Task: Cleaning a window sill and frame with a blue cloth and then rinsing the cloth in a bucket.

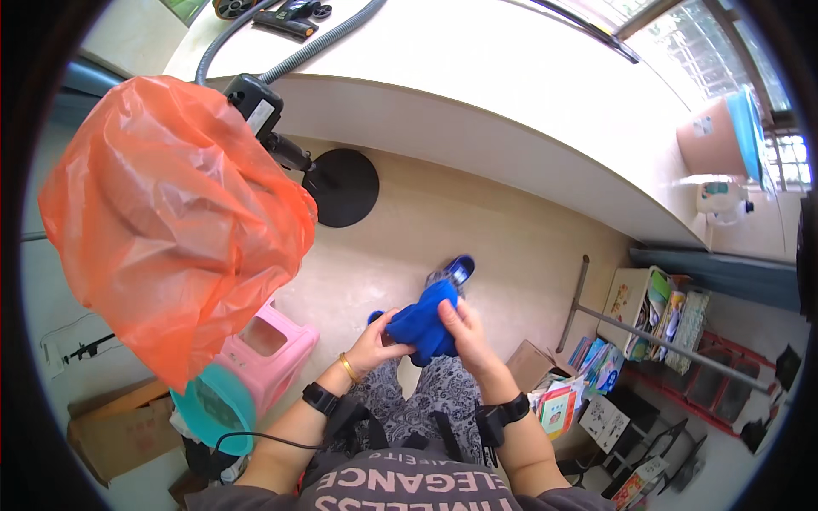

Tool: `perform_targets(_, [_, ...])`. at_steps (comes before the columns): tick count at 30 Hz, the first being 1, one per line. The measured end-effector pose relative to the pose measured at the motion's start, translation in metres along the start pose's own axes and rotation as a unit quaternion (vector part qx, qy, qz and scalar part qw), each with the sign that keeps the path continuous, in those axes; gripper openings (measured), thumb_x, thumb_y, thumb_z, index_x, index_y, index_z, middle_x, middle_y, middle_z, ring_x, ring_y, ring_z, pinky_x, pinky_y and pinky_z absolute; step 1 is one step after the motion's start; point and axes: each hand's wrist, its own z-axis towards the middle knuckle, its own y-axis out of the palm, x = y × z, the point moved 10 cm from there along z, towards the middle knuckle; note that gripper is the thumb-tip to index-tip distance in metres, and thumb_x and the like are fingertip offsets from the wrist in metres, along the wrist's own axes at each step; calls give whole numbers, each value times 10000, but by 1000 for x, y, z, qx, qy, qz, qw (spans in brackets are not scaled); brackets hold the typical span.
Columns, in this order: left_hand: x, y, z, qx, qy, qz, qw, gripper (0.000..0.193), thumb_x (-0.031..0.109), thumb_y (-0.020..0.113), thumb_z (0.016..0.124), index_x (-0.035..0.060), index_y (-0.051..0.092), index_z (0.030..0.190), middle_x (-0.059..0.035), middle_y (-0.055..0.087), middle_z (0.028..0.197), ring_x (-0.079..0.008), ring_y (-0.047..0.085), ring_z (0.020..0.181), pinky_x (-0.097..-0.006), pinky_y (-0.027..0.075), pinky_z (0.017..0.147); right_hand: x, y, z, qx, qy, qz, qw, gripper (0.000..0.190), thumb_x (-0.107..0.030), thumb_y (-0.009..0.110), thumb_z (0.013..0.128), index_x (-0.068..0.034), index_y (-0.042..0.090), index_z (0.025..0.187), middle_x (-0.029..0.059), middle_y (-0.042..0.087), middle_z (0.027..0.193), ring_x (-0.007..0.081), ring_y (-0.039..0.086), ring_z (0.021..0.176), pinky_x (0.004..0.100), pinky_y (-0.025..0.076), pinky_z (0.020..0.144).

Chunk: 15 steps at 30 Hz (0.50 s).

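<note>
A folded blue cloth (422, 326) is held between my two hands, in front of my body and above the floor. My left hand (377, 345) grips its left side, with a gold bangle on that wrist. On the right side, my right hand (465, 329) pinches the cloth with the thumb over its top. Each forearm wears a black strap with a small device. Part of the cloth's underside is hidden. Below it show my patterned trousers (409, 383) and a blue slipper (460, 268).
An orange plastic bag (185, 211) covers an object on a black stand with a round base (345, 188). Left of me are a pink stool (294, 332) and a teal basin (214, 415). A white ledge (447, 57) runs ahead; books (597, 361) and a metal pole (671, 345) lie right.
</note>
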Motion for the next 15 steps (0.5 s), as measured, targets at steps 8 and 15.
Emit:
perform_targets(8, [69,30,115,129,28,-185,974,359,199,610,1007,78,522,1334,-37,603,1274,-134,561,1211,-311,435,1060,-71,-85,89,53,58,62,995,423,-335,609,1035,-11,551,1302,73,637,1203,150,615,1084,305,501,951])
perform_targets(15, [182,-6,202,267,228,-238,906,339,328,570,1047,125,494,1309,-47,602,1248,-139,587,1161,-299,488,1010,-204,-28,166,-110,-9,-12,994,482,-271,575,1053,-34,451,1454,64,632,1205,136,621,1049,282,513,906])
